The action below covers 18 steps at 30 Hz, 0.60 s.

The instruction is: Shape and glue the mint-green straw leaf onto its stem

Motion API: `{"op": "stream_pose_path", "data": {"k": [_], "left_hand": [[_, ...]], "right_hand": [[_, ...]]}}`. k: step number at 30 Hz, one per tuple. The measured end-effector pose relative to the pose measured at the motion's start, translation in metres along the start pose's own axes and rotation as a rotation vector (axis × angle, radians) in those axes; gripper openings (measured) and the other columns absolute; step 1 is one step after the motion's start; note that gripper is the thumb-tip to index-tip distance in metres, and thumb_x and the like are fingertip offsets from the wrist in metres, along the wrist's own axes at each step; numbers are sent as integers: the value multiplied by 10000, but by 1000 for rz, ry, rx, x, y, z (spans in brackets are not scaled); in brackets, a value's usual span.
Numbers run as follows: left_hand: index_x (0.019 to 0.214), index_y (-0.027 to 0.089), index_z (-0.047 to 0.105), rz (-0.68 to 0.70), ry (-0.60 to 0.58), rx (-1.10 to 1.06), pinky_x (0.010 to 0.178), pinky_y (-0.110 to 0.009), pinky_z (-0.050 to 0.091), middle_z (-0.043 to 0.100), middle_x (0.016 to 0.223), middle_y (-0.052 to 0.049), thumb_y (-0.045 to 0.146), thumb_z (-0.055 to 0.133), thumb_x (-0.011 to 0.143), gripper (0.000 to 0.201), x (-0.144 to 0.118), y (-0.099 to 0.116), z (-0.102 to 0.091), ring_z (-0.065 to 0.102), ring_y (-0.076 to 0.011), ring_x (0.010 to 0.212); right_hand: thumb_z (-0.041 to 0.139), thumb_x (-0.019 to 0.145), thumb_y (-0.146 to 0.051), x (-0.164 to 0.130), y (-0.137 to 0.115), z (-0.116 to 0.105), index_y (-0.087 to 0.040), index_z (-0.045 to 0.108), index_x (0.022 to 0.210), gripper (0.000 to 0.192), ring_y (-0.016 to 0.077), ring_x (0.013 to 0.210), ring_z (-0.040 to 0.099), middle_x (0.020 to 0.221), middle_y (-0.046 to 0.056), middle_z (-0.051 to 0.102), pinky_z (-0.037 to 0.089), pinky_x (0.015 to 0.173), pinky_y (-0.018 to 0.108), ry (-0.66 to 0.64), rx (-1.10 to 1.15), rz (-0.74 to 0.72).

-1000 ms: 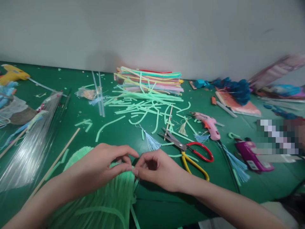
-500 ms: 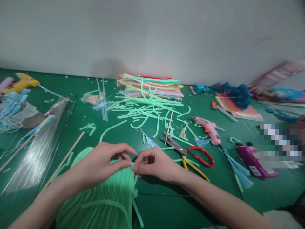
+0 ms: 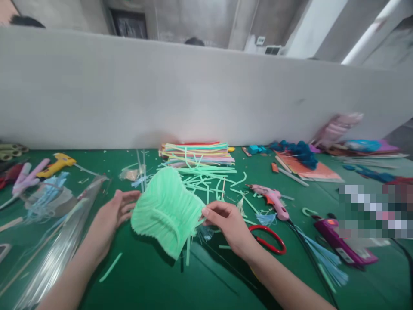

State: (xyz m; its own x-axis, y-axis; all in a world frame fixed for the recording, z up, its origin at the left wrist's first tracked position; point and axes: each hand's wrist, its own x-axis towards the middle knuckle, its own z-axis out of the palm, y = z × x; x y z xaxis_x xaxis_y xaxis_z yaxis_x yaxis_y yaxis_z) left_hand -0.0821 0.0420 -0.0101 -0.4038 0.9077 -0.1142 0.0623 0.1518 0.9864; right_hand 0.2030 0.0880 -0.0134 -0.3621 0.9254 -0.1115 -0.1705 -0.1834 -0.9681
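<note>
A light green leaf-like panel (image 3: 163,206), made of fuzzy pipe cleaners laid side by side, is held up tilted over the table in front of me. My right hand (image 3: 227,221) pinches its right edge between thumb and fingers. At the panel's left edge, my left hand (image 3: 111,217) has its fingers apart, the tips near or just behind the rim; contact cannot be made out. Loose green strips dangle below the panel's right side. Beyond my right wrist show the red handle of the scissors (image 3: 284,246); the blades are hidden.
Cut green pipe cleaners and a multicoloured bundle (image 3: 198,154) lie by the grey partition (image 3: 193,90). To the right are a pink glue gun (image 3: 274,199), blue tassels (image 3: 325,258) and a purple device (image 3: 345,245). A yellow glue gun (image 3: 60,164) and clear plastic film (image 3: 61,254) lie left.
The green panel has been raised and turned so its broad face shows. My left hand has let go of the pinched edge and moved left. The view has tilted upward.
</note>
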Motion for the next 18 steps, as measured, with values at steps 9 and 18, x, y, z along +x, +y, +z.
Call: {"op": "stream_pose_path", "data": {"k": [9, 18], "left_hand": [[1109, 183, 686, -117, -33, -353, 617, -209, 566, 780, 919, -43, 365, 853, 663, 509, -9, -8, 23, 722, -166, 708], [1077, 212, 690, -106, 17, -439, 432, -141, 461, 766, 819, 34, 325, 854, 680, 444, -23, 7, 26, 657, -96, 568]], "right_hand": [[817, 697, -498, 2, 11, -4, -173, 686, 814, 369, 119, 732, 677, 761, 2, 713, 558, 774, 276, -68, 144, 42], [855, 626, -472, -8, 14, 14, -79, 738, 813, 451, 170, 685, 693, 751, 96, 728, 559, 693, 307, -346, 122, 134]]}}
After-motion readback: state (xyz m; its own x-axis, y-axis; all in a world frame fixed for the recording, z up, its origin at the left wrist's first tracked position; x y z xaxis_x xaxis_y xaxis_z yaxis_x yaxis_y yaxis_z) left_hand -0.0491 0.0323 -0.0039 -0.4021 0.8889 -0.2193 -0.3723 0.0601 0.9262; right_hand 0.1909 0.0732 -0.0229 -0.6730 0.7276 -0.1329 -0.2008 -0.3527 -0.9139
